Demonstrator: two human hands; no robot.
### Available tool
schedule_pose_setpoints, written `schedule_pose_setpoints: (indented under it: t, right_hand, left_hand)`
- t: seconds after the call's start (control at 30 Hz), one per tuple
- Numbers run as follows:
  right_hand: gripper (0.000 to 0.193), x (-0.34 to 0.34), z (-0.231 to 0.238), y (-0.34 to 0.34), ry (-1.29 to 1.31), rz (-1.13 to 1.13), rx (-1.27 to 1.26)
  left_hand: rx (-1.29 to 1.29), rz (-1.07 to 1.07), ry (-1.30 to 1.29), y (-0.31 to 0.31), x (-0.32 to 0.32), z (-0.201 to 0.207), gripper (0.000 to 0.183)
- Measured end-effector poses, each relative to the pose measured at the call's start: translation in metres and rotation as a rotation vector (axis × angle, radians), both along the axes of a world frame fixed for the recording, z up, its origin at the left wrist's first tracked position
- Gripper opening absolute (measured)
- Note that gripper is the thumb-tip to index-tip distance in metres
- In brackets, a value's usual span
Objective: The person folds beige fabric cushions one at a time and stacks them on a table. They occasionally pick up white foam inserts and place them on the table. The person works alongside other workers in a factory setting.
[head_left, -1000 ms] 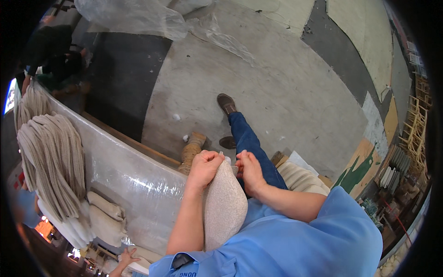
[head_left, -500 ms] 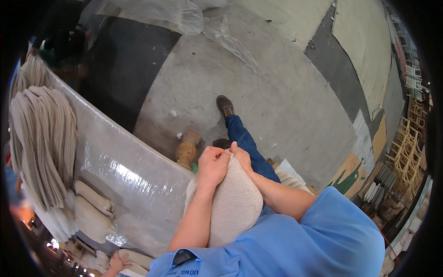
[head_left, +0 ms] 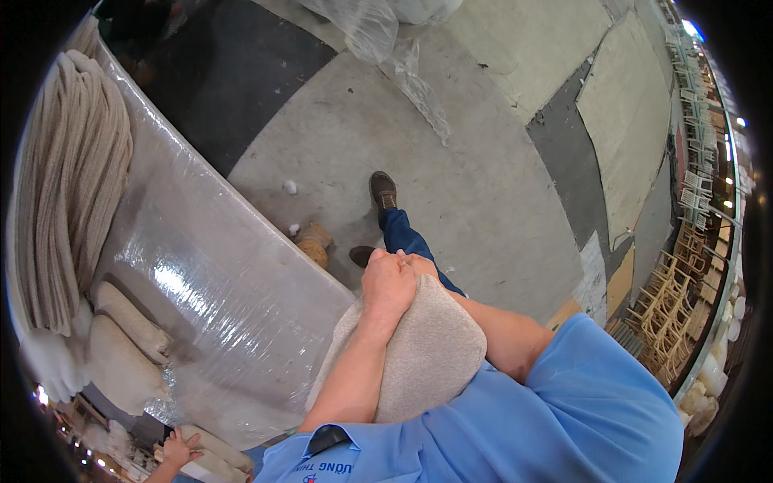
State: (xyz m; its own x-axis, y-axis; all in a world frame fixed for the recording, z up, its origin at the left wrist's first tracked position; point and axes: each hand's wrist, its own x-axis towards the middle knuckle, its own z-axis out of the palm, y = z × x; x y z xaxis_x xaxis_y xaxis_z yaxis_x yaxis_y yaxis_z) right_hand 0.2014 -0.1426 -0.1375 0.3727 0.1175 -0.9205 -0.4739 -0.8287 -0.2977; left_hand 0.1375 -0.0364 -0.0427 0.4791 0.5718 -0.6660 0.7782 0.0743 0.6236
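Observation:
A beige woven-fabric cushion (head_left: 435, 350) rests against my front, its far end pinched between both hands. My left hand (head_left: 388, 283) is closed on that end, knuckles up, with its forearm lying over the cushion. Right beside it, my right hand (head_left: 422, 267) also grips the fabric, partly hidden behind the left. What the fingertips do at the edge cannot be made out. The left flap of the cushion touches the film-covered table (head_left: 217, 241).
On the table's left lie a thick pile of beige fabric covers (head_left: 76, 185) and some smaller cushions (head_left: 125, 366). Another person's hand (head_left: 180, 447) is at the lower left. A tan rounded object (head_left: 313, 241) stands on the floor. Wooden chair frames (head_left: 672, 306) line the right.
My view has shifted, and the cushion now shows wider and turned to the right. My left hand has come over closer to the right one. Both keep their hold.

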Motion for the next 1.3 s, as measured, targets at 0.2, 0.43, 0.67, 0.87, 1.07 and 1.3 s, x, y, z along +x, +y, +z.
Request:
schedule_pose_setpoints:
  t: [0.2,0.43,0.67,0.87,1.07,1.3]
  right_hand:
    - [0.028,-0.008,0.006,0.017,0.217,-0.377,0.046]
    - [0.029,-0.015,0.006,0.022,0.223,-0.088,0.060]
    - [0.057,0.014,0.023,-0.017,0.363,-0.489,0.047]
    - [0.061,0.014,0.015,-0.042,0.633,-0.726,0.378]
    - [0.058,0.013,0.058,-0.011,0.387,-0.778,0.015]
    - [0.050,0.005,0.051,0.001,0.285,-0.864,-0.018]
  left_hand:
    - [-0.024,0.008,0.035,0.006,-0.006,0.003,0.025]
    - [0.053,0.002,0.014,0.004,-0.016,-0.003,0.025]
    - [-0.034,0.002,-0.083,-0.006,0.011,0.010,0.020]
    - [-0.086,-0.211,0.050,0.015,0.012,0.013,0.034]
    - [-0.453,-0.242,0.157,0.054,0.021,0.023,0.060]
    - [-0.639,-0.677,0.136,0.068,0.043,0.013,0.066]
